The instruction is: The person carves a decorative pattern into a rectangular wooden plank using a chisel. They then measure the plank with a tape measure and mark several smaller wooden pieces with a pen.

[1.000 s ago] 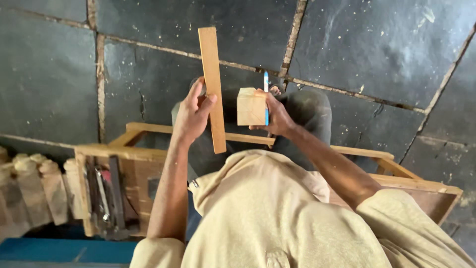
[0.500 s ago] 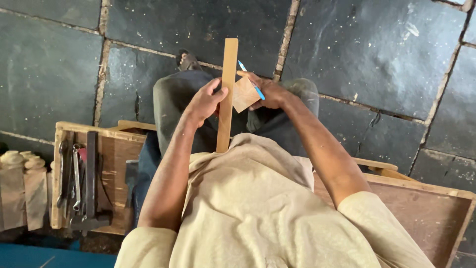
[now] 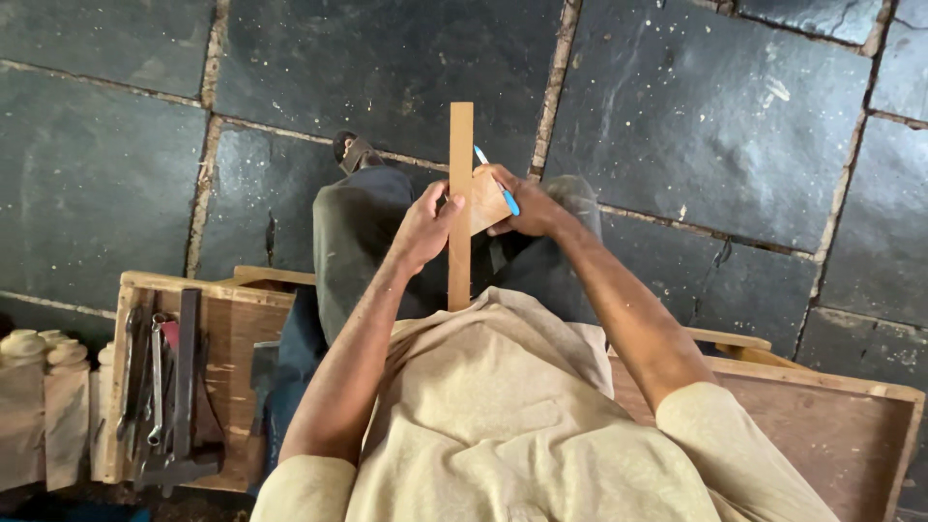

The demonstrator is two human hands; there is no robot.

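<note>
**Wood strip and small block held together over the lap**

The left hand (image 3: 422, 230) grips a long, narrow wooden strip (image 3: 460, 155), its fingers (image 3: 440, 208) closed around the strip's left edge about midway along its length. The strip stands nearly upright in the head view, its top end over the dark stone floor (image 3: 696, 106) and its lower end down against the person's beige shirt (image 3: 503, 416).

The right hand (image 3: 527, 205) is closed on two things at once: a small wooden block (image 3: 486, 201), pressed against the right edge of the strip, and a blue pen (image 3: 497, 184) that slants up and to the left from between the fingers, its tip just beside the strip. Block and strip touch; whether the pen tip touches the wood cannot be told.

Both hands meet above the knees, which are clad in dark trousers (image 3: 353, 242). A sandalled foot (image 3: 353, 150) shows on the floor beyond the left knee.

To the person's left lies a shallow wooden tray (image 3: 130, 285) holding a hammer (image 3: 184, 387) and several metal tools (image 3: 150, 372). Left of the tray stand pale turned wooden pieces (image 3: 43, 387). On the right, a second wooden tray (image 3: 870, 425) sits partly under the right arm.
</note>
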